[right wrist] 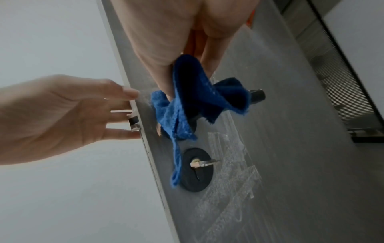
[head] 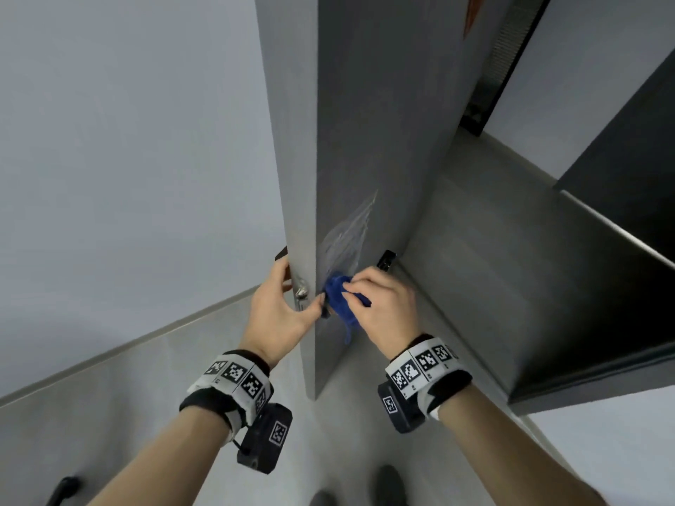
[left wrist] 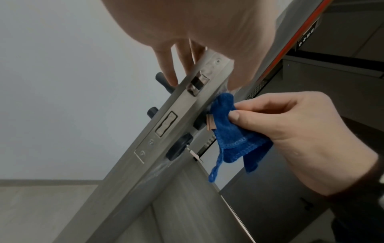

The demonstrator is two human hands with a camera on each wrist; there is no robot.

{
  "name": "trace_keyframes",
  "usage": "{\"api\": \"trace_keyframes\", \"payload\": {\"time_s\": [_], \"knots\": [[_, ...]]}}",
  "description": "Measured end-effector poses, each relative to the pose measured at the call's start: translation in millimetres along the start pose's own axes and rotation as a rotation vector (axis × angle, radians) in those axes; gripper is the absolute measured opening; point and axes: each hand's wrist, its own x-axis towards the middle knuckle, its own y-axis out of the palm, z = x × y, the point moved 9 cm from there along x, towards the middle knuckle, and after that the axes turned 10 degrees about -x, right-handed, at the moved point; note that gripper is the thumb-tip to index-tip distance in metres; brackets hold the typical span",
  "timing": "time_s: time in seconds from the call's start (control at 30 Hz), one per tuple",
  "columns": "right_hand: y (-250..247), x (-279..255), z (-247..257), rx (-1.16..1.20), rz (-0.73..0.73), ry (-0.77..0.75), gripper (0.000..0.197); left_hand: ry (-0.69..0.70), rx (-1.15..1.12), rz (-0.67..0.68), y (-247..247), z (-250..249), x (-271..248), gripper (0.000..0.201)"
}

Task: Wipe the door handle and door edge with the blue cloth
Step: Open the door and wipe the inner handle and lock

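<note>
**Blue cloth bunched at the door handle, left hand steadying the door edge**

Both wrists, nearest the head camera, wear bands printed with black-and-white markers (head: 233,374), each with a small black camera unit. Ahead of them, the left hand (head: 277,308) reaches round the door edge (left wrist: 166,125): its fingers are straight and spread apart, their tips resting on the far side of the door, the thumb on the near face. It holds nothing. On the edge, the metal lock plate (left wrist: 143,139) shows its latch and bolt.

Just beside it, the right hand (head: 383,308) pinches the blue cloth (head: 341,301) between thumb and curled fingers. The cloth is crumpled over the black door handle (right wrist: 256,96) on the near face of the grey door (head: 372,140), with a loose strip hanging down. Only the handle's end shows past the cloth. Below the handle sits a round black keyhole plate (right wrist: 197,169) with a key (right wrist: 204,163) in it. Streaky marks (right wrist: 230,180) cover the door face beside the lock.
</note>
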Motion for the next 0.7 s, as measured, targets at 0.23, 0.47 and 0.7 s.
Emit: {"api": "trace_keyframes", "payload": {"time_s": [0.23, 0.47, 0.7], "knots": [[15.6, 26.1, -11.5, 0.028, 0.097, -0.088, 0.011, -0.042, 0.042, -0.094, -13.4, 14.6, 14.8, 0.066], [33.4, 79.7, -109.8, 0.021, 0.165, 0.078, 0.009, -0.066, 0.0, -0.226, -20.9, 20.1, 16.5, 0.05], [38.9, 73.1, -105.1, 0.298, 0.12, 0.13, 0.006, -0.122, 0.053, -0.313, -29.2, 20.6, 17.0, 0.042]]}}
